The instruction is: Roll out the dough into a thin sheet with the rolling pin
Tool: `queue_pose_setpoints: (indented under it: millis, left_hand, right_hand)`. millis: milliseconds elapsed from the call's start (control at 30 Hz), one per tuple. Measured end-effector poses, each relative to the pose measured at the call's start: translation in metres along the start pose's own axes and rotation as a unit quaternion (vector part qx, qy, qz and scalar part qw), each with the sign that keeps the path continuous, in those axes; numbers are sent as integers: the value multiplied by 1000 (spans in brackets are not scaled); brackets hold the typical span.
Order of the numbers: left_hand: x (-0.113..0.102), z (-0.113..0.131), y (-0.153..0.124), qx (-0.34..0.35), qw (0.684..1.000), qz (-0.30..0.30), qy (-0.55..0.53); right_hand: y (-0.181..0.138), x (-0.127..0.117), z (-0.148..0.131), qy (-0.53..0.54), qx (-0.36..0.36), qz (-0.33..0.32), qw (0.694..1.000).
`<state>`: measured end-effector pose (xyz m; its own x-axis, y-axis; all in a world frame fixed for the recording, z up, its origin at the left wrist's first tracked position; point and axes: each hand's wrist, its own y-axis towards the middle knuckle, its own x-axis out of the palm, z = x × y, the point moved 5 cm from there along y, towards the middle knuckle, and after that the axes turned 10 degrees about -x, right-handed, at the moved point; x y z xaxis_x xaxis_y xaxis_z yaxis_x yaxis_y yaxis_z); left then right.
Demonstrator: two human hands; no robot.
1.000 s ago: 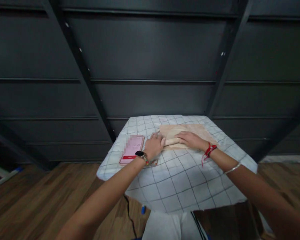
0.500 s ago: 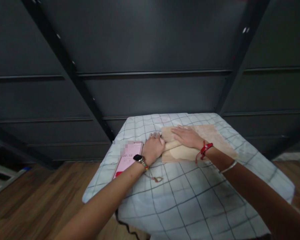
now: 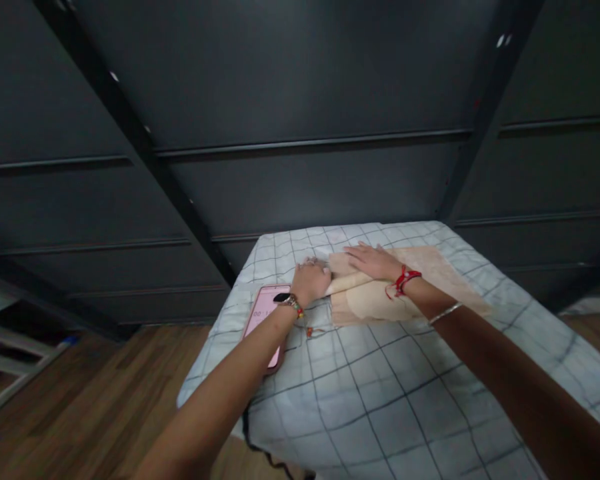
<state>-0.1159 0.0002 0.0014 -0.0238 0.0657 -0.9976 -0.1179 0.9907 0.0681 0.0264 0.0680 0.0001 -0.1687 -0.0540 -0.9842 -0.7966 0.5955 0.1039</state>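
The left hand [image 3: 310, 280] curls loosely closed at the left edge of the beige cloth [image 3: 405, 293], touching its fold. The right hand [image 3: 373, 261] lies flat, fingers spread, pressing the cloth onto the checked tablecloth [image 3: 380, 400]. A pink phone [image 3: 263, 317] lies just beside the left wrist.

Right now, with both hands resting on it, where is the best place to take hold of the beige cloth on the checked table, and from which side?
Probably the folded beige cloth is best pinched at its near, free edge, coming from the person's side. It lies flat on the white checked tablecloth, and that edge is bare. The left hand presses the rolled left end; the right hand lies flat over the far part.
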Motion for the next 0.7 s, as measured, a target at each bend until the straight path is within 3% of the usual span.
queue_pose_setpoints:
  millis: [300, 400, 500, 700]
  left_hand:
    - [-7, 26, -72, 15, 1000, 14, -22]
    - [-5, 28, -82, 5, 999, 29, -19]
    - [-3, 25, -71, -4, 998, 49, -28]
    - [-1, 13, -12, -50, 994, 62, -70]
  right_hand:
    - [-76, 1, -38, -71, -49, 45, 995]
    - [-89, 0, -44, -71, -75, 48, 993]
    - [-83, -2, -40, -74, -71, 59, 993]
    - [-38, -6, -17, -84, -61, 85, 991]
